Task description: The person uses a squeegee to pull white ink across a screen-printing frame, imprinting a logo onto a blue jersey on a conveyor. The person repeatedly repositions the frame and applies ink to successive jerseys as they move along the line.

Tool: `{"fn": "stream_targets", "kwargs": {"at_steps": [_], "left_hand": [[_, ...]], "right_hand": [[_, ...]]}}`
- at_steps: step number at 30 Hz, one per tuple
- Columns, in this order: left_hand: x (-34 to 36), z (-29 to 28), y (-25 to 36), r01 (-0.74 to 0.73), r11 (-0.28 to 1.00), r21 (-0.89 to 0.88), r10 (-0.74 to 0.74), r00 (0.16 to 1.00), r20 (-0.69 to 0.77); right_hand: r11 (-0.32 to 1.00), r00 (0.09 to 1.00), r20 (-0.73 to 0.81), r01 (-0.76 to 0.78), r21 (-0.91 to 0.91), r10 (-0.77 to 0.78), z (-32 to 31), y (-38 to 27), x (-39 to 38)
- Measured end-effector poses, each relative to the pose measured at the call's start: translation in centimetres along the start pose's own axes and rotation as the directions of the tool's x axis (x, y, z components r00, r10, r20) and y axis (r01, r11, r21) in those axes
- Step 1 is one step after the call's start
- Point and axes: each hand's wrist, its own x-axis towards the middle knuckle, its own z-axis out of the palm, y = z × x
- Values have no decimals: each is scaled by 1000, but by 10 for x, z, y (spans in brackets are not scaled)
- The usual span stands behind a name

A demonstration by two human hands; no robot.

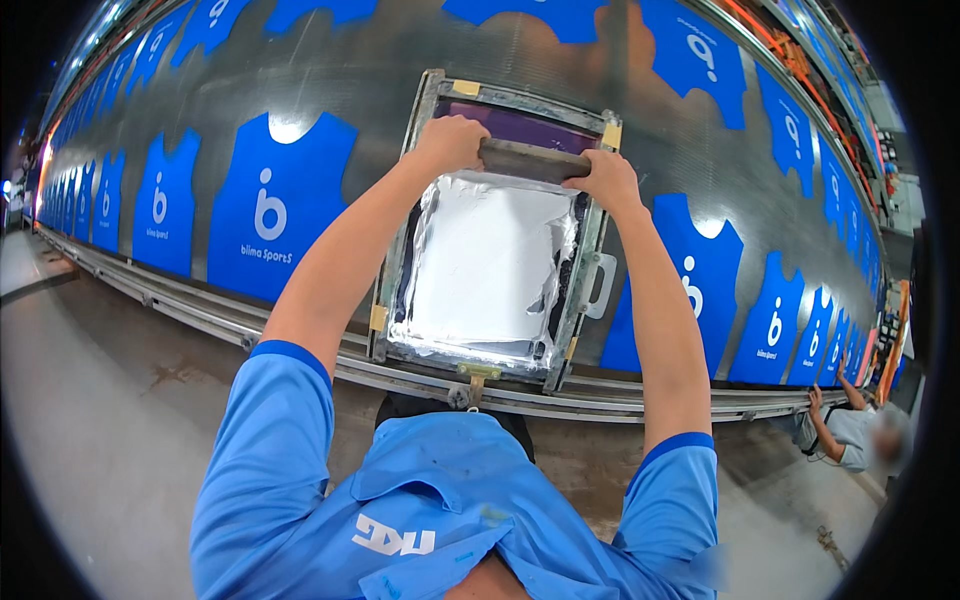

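Both grips are closed around a squeegee [533, 161]: the left hand [455, 143] clasps its left end and the right hand [608, 182] clasps its right end. The squeegee's long axis runs crosswise between the hands, with the right end slightly nearer the wearer's body. The blade edge is not clearly visible; its contact with the mesh cannot be confirmed.

On the wearer's side of the grip lies a layer of white ink [483, 265]. Its long axis extends from the grip toward the wearer, approximately square to the squeegee. The ink's far edge is just beside the squeegee, and the right hand appears marginally nearer to it than the left. On the far side of the grip, a narrow strip of purple mesh [515, 124] is exposed.

A screen-printing frame [530, 103] encloses the ink. A white handle [600, 287] projects from its right side, closer to the wearer than the right hand.

Outside the frame, the tabletop [385, 110] carries rows of blue sleeveless fabric panels [285, 205] to the left, to the right and beyond the grip. A metal guide rail [600, 402] runs along the near edge. A co-worker [860, 437] is well apart, far right of the grip.
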Motion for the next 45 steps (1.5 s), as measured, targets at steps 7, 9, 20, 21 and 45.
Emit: {"fn": "stream_targets", "kwargs": {"at_steps": [7, 9, 20, 21, 45], "left_hand": [[-24, -8, 18, -24, 999, 38, 26, 999, -38], [-57, 2, 21, -53, 996, 67, 58, 996, -64], [-269, 101, 82, -76, 997, -12, 72, 978, -196], [-288, 112, 84, -68, 997, -20, 62, 969, -241], [-250, 82, 80, 39, 947, -320, 93, 917, 388]], "right_hand": [[987, 998, -64, -16, 162, 27, 1, -1, -29], [986, 998, -60, -6, 168, 16, -2, -19, -65], [972, 988, -153, 68, 224, -34, 66, -68, -281], [965, 977, -200, 120, 233, -74, 78, -71, -296], [875, 837, 543, -210, 436, -70, 22, -60, -274]]}}
